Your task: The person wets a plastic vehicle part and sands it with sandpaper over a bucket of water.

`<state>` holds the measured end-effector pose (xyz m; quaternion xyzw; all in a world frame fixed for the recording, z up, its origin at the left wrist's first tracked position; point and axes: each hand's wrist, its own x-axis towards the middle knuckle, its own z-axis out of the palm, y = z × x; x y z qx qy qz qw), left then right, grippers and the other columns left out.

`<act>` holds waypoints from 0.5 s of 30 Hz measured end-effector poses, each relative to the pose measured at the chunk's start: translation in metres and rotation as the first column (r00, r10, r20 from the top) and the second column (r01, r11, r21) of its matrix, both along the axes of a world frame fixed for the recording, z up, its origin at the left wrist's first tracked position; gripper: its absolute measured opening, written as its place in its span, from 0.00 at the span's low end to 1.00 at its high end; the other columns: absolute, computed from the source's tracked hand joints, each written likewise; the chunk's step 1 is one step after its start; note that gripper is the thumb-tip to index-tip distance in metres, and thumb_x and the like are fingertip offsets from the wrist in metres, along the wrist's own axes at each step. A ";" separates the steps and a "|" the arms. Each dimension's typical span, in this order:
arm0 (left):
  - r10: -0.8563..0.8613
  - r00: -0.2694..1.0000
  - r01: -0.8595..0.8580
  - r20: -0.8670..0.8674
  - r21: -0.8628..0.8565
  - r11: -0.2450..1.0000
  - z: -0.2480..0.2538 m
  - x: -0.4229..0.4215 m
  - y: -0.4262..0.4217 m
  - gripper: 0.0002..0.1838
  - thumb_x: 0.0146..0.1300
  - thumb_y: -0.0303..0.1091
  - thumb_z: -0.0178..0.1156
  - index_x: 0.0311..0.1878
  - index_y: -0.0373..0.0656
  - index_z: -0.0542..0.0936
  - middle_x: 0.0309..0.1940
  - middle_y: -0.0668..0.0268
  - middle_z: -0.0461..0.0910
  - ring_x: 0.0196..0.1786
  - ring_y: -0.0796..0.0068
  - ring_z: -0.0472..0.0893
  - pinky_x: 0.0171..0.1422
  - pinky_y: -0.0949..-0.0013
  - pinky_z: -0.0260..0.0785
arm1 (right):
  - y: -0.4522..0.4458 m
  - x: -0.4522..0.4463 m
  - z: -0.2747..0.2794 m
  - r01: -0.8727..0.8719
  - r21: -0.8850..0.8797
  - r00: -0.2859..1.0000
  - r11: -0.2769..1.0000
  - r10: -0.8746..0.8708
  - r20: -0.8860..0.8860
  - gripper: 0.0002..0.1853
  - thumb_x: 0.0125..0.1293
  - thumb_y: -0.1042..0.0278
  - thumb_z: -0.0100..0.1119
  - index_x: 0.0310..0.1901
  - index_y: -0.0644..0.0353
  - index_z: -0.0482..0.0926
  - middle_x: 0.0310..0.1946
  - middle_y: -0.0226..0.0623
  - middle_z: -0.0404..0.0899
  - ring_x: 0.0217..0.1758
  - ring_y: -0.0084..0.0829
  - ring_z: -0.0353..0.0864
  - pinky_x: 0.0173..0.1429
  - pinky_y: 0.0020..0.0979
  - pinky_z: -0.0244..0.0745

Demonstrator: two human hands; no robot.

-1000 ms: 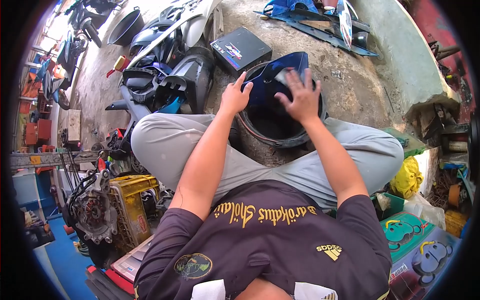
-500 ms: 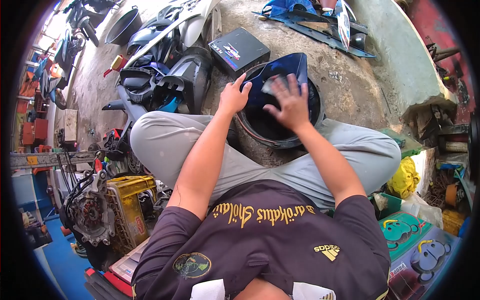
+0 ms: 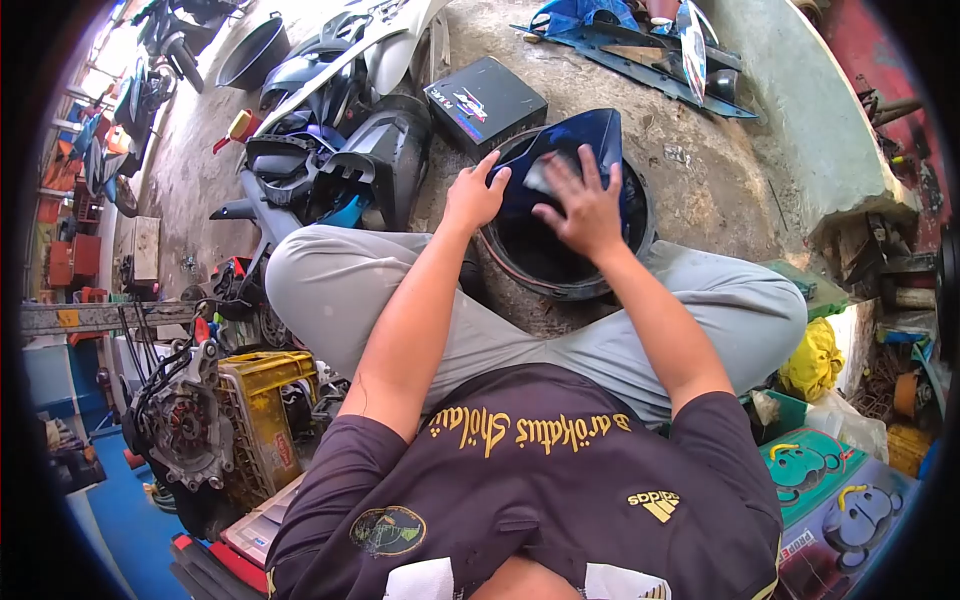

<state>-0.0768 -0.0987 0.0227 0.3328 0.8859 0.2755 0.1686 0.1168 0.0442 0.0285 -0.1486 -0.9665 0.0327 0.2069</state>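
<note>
A glossy dark blue panel (image 3: pixel 592 130) leans over a round black tub (image 3: pixel 642 225) between my bent legs. At the panel's left edge is my left hand (image 3: pixel 474 194), its thumb and fingers closed on that edge. My right hand (image 3: pixel 586 205) lies on the panel's face with its fingers spread. Something pale, a cloth or a reflection, shows beside its fingertips; I cannot tell which. Dark liquid or shadow fills the tub below the panel.
A black box (image 3: pixel 485 104) stands just beyond the tub. Dark fairing parts (image 3: pixel 385 150) are heaped at the left. Blue panels (image 3: pixel 650 72) lie farther back. A yellow crate (image 3: pixel 262 400) and an engine part (image 3: pixel 185 420) stand at the lower left.
My right hand has slid left across the panel since the first frame, and its fingers remain spread. My left hand stays at the panel's left edge.
</note>
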 end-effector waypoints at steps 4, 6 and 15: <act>0.005 1.000 -0.005 0.002 0.021 1.000 0.001 0.002 -0.001 0.30 0.77 0.60 0.56 0.78 0.64 0.75 0.64 0.41 0.81 0.68 0.39 0.80 0.74 0.49 0.71 | 0.026 -0.009 0.004 0.297 -0.017 0.954 0.955 -0.298 -0.029 0.40 0.72 0.28 0.58 0.74 0.49 0.78 0.80 0.30 0.71 0.89 0.57 0.49 0.81 0.76 0.44; 0.000 0.999 0.000 0.035 0.000 1.000 0.004 0.001 0.000 0.30 0.77 0.61 0.56 0.78 0.64 0.75 0.65 0.40 0.80 0.68 0.39 0.80 0.75 0.47 0.71 | 0.015 -0.015 0.004 0.245 -0.016 0.968 0.969 -0.246 -0.043 0.40 0.71 0.28 0.58 0.75 0.48 0.78 0.80 0.32 0.71 0.89 0.57 0.49 0.81 0.75 0.44; -0.004 0.999 0.005 0.035 -0.004 1.000 0.002 0.000 -0.001 0.31 0.77 0.61 0.56 0.79 0.64 0.74 0.64 0.40 0.79 0.68 0.38 0.79 0.74 0.46 0.71 | 0.032 -0.019 0.009 0.292 -0.029 0.956 0.956 -0.292 0.006 0.41 0.73 0.27 0.56 0.76 0.48 0.76 0.82 0.27 0.69 0.90 0.52 0.49 0.82 0.74 0.44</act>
